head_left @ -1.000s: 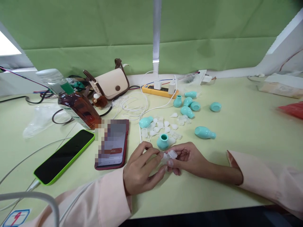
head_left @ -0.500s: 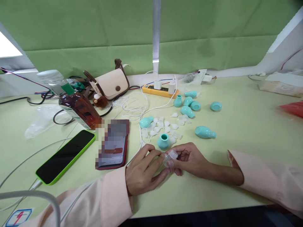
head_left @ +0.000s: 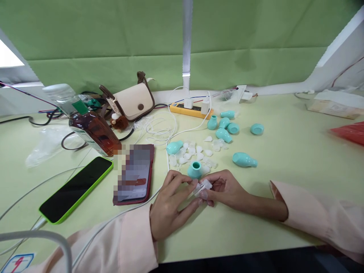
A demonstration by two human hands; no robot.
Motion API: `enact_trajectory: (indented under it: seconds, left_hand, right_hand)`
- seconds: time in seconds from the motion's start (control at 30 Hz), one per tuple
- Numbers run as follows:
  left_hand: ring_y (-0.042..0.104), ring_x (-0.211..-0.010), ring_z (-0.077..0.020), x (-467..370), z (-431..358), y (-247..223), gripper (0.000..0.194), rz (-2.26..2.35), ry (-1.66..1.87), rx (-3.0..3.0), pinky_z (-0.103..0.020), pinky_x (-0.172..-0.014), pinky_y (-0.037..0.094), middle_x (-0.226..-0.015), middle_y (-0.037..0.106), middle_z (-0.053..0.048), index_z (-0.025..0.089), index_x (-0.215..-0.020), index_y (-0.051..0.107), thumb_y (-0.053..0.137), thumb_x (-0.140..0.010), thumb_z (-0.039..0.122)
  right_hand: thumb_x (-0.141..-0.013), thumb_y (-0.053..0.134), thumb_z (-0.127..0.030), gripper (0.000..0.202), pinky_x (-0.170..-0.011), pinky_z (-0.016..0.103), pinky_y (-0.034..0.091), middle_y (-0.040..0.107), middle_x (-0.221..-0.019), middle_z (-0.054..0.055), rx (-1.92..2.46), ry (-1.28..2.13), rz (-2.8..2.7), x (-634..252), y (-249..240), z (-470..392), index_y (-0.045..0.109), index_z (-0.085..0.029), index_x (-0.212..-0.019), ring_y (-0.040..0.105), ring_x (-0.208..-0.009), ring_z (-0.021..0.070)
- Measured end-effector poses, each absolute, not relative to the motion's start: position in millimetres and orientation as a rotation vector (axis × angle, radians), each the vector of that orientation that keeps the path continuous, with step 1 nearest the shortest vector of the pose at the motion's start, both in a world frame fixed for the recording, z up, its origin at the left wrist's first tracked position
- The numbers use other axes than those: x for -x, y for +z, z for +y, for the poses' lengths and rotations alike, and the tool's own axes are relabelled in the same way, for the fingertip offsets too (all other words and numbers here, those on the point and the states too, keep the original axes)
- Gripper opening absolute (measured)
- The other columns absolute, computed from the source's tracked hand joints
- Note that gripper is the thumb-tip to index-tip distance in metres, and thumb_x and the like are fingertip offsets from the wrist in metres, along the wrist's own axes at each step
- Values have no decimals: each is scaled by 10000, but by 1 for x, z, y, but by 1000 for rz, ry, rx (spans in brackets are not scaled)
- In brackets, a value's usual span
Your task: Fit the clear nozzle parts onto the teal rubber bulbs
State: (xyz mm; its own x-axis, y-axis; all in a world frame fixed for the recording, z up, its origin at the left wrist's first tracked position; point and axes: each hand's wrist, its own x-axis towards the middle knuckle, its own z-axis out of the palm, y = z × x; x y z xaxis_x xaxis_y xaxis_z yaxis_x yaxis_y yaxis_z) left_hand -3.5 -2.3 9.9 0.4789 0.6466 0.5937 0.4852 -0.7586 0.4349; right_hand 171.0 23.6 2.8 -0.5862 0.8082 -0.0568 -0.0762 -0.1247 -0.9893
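Both hands meet at the near edge of the counter [head_left: 284, 151], just in front of an upright teal bulb [head_left: 195, 169]. Left hand [head_left: 170, 204] and right hand [head_left: 224, 187] each pinch the same small clear plastic piece [head_left: 202, 187] between fingertips; both grips are clenched on it, held just above the counter. Behind it lie a scatter of clear and white small parts [head_left: 193, 151] and more teal bulbs: one lying alone to the right [head_left: 244, 160], a cluster farther back [head_left: 224, 127]. Left of the hands sits a phone in a dark red case [head_left: 133, 173], its screen pixelated, and a phone in a lime green case [head_left: 76, 188], its screen dark. Further back: a bottle of brown liquid [head_left: 88, 123] with a green label, text unreadable, a cream handbag [head_left: 132, 101], and a yellow power strip [head_left: 191, 110] with white chargers. Near left corner: a sticker with a red lightning bolt [head_left: 17, 262].
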Motion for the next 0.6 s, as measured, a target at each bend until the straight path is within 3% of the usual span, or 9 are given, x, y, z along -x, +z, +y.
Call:
enact_trajectory:
  seconds: [0.37,0.6]
  left_hand:
    - [418,-824,-191,3,-2,8,330,896,1127,-2732,-371,-706,411,-892,529,-121,73,-1015,488,555,-694,111]
    - [403,-854,-191,2,-3,14,362,988,1243,-2554,-378,-737,383,-922,536,-93,119,-1029,500,585,-678,109]
  right_hand:
    - [-610,657,-231,161,-427,158,404,502,-545,-15,848,1724,-1553,-171,2,22,584,-106,-681,442,-453,46]
    - [-623,645,-196,118,-438,164,399,503,-557,-6,765,1665,-1520,-168,3,24,571,-113,-663,443,-463,51]
